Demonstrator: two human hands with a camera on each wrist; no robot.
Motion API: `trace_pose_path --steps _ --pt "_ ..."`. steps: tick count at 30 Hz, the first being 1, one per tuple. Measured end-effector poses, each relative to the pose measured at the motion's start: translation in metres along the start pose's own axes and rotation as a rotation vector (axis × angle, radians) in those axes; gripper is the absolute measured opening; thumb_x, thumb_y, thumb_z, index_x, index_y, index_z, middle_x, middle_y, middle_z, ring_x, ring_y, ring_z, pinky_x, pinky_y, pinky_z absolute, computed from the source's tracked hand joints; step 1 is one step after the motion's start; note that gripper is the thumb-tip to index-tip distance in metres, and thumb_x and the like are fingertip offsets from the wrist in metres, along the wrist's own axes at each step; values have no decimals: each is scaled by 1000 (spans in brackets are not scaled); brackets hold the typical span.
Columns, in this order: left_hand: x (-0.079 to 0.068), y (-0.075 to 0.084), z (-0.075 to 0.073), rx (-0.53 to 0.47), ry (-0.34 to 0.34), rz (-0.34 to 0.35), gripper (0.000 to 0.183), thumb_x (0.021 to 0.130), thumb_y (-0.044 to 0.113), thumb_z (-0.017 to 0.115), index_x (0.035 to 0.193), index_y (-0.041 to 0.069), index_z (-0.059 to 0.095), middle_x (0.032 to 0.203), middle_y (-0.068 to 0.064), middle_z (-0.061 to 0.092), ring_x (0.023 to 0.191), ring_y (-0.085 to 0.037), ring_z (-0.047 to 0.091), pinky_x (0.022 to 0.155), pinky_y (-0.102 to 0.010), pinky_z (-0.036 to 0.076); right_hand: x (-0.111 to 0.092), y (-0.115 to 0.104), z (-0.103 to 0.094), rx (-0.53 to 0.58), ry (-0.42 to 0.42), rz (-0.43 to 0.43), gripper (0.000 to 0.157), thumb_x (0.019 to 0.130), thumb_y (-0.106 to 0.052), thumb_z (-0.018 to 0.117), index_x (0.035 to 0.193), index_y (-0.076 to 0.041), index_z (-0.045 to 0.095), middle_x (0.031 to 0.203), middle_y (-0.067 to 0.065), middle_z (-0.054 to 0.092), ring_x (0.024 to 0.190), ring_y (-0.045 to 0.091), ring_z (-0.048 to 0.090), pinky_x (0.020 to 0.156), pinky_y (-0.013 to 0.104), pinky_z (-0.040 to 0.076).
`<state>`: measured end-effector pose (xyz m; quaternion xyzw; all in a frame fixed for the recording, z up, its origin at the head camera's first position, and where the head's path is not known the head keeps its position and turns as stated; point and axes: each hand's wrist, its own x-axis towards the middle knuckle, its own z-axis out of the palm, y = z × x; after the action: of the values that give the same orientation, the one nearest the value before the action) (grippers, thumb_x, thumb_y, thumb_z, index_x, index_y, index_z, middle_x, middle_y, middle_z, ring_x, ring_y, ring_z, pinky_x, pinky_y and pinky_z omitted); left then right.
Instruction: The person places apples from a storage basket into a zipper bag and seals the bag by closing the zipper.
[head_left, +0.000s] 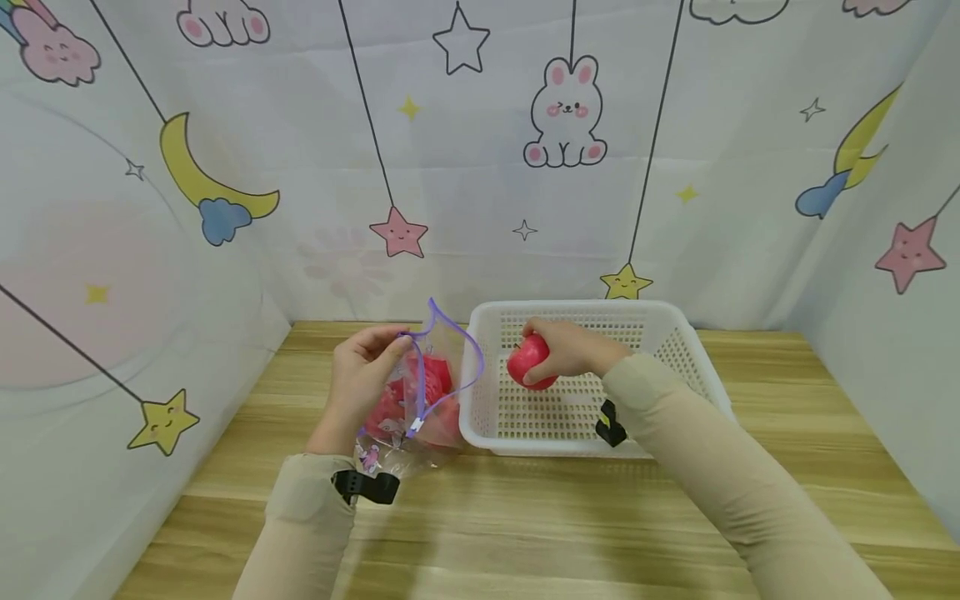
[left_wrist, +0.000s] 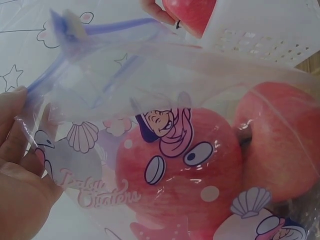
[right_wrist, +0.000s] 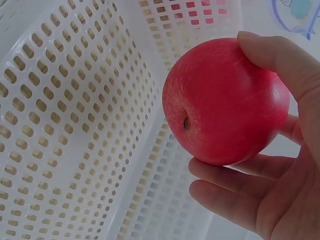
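Note:
My right hand (head_left: 567, 348) holds a red apple (head_left: 529, 363) over the white perforated basket (head_left: 562, 427). In the right wrist view, the thumb is on one side of the apple and the fingers are on the other. My left hand (head_left: 360, 375) pinches the purple zip edge of a clear printed bag (head_left: 382, 457), whose mouth gapes toward the basket. Red apples show through its film; the left wrist view has one apple (left_wrist: 200, 175) behind the cartoon print and a paler apple (left_wrist: 285, 145) beside it. A white slider (head_left: 417, 425) sits on the zip.
The bag stands on the wooden table (head_left: 525, 525) against the basket's left side. A white curtain (head_left: 480, 167) with cartoon prints hangs behind the table and along both sides. Black straps (head_left: 366, 487) go round both sleeved wrists.

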<state>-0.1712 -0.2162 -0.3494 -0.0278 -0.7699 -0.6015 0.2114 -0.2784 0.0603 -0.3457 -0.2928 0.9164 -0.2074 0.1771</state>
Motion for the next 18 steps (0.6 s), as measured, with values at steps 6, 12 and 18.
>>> trace_pose_path --steps 6,12,18 --pt "1 -1 1 -19 7 -11 27 86 14 69 104 -6 67 81 18 67 77 -2 62 68 -16 52 0 0 -1 3 3 -6 68 77 -33 77 133 -14 42 121 9 58 108 25 57 84 36 54" --pt "1 -1 1 -10 7 -21 29 86 13 70 105 -8 65 81 18 67 78 -2 62 69 -15 52 0 1 -2 -9 15 -23 70 77 -33 77 133 -12 42 121 11 58 108 26 57 84 37 54" --pt "2 -1 1 7 -2 -23 28 86 12 69 105 -8 65 82 19 66 78 -2 62 69 -15 52 0 0 -2 -7 17 -31 72 77 -34 77 135 -11 42 122 10 57 108 25 57 85 37 54"
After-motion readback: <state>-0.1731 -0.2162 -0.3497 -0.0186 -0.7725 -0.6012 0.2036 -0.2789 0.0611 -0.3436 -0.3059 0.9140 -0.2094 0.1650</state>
